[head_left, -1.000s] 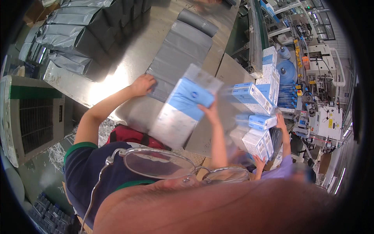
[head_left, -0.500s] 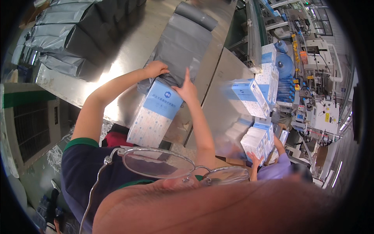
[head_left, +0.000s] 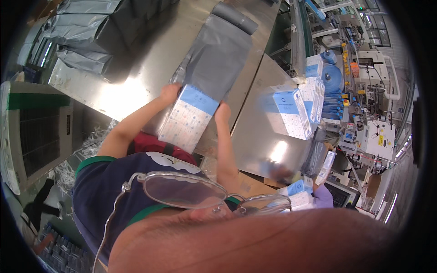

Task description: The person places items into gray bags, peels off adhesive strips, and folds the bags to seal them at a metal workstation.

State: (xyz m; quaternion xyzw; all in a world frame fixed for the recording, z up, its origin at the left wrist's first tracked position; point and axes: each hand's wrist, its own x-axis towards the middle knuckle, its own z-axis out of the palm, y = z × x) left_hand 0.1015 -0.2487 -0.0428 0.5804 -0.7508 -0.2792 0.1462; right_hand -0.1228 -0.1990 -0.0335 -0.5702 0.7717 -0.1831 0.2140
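Observation:
A blue-and-white printed tissue pack point(head_left: 189, 119) lies on the metal table in front of me. Its far end is inside the mouth of a grey plastic bag point(head_left: 216, 54), which runs back to a grey roll point(head_left: 235, 18). At the left edge of the bag's mouth, my left hand point(head_left: 170, 93) is closed on the plastic, its fingertips partly hidden. On the opposite side my right hand point(head_left: 222, 113) grips the bag's right edge, close against the pack.
Filled grey bags point(head_left: 84, 36) stand in rows at the far left of the metal table point(head_left: 136, 86). To the right are more blue-and-white packs point(head_left: 291, 111), and a co-worker's purple sleeve point(head_left: 322, 196) beside other packs. Machinery point(head_left: 368, 91) lines the far right.
The bag's mouth now covers the pack's far end and lies flatter. My hands have moved to its two sides. The co-worker's packs have shifted toward the lower edge.

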